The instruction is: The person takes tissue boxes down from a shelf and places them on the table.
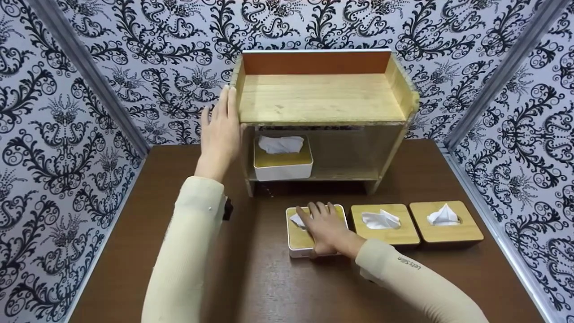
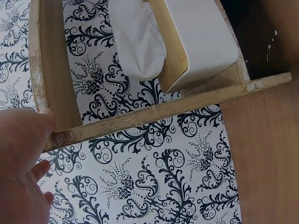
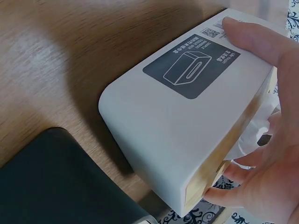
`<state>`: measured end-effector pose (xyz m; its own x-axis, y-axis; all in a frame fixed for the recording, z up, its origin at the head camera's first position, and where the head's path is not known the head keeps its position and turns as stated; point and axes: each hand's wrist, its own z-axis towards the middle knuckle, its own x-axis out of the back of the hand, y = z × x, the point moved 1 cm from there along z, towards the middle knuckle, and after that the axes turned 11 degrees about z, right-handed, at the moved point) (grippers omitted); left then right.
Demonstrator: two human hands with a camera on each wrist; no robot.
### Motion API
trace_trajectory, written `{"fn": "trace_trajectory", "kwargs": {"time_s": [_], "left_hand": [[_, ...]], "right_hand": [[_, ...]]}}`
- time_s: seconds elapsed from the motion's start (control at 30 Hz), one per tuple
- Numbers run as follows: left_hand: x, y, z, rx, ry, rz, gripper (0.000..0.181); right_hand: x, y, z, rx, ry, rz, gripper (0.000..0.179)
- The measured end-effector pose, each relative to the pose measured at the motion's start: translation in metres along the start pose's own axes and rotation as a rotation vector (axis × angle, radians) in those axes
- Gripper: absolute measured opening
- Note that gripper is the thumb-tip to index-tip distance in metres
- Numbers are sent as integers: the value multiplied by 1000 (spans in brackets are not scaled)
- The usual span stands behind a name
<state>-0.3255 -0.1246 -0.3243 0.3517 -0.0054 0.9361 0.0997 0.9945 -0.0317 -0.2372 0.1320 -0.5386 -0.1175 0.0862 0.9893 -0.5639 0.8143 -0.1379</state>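
Note:
My left hand (image 1: pixel 220 134) lies with straight fingers along the left side panel of a small wooden shelf (image 1: pixel 323 98). Its thumb touches the panel's edge in the left wrist view. With my right hand (image 1: pixel 328 229) I grip a white tissue box (image 3: pixel 154 107) with a wooden lid, standing on the table before the shelf. The thumb presses its labelled side while the other fingers reach across the lid, partly covering the tissue. Another white tissue box (image 1: pixel 283 172) sits at the left of the shelf's lower compartment.
Two dark tissue boxes with wooden lids, a nearer-in one (image 1: pixel 385 234) and an outer one (image 1: pixel 466 224), stand side by side to the right of the gripped box. The brown table (image 1: pixel 170 202) meets patterned walls (image 1: pixel 157 58) at the back and sides.

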Motion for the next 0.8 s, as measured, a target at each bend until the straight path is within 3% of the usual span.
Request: {"fn": "trace_trajectory", "kwargs": {"time_s": [0.8], "left_hand": [[-2,-1,1,-5,4,21,85]], "right_hand": [[-4,-2,0,-46,21,50,132]]}}
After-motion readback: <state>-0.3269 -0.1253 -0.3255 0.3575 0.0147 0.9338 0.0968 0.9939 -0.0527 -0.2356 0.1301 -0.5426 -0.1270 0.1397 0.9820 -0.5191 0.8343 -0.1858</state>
